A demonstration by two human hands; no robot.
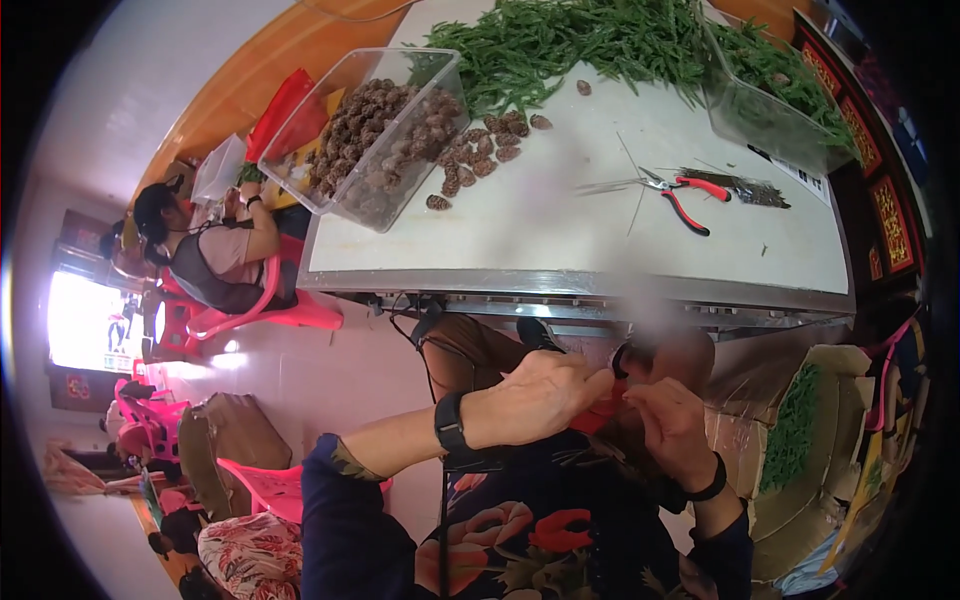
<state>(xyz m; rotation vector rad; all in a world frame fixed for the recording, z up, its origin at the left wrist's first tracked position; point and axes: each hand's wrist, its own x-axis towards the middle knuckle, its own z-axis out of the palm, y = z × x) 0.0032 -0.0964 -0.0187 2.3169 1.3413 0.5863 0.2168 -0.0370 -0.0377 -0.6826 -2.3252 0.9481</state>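
Observation:
Both my hands are down in my lap, below the front edge of the white table (560, 225). My left hand (540, 395), with a black watch on its wrist, has its fingers closed on a small red piece (598, 414). My right hand (672, 425), with a black band on the wrist, pinches the same red piece from the other side. What exactly the red piece is stays hidden by the fingers. On the table above lie red-handled pliers (688, 197) beside a dark bundle of thin wires (745, 188).
A clear plastic bin (370, 135) of pine cones stands at the table's left, with loose cones (485, 150) beside it. Green sprigs (570, 45) cover the far side and fill another clear bin (765, 95). A person (215, 250) sits at the left on a pink chair. Cardboard boxes (800, 430) stand at my right.

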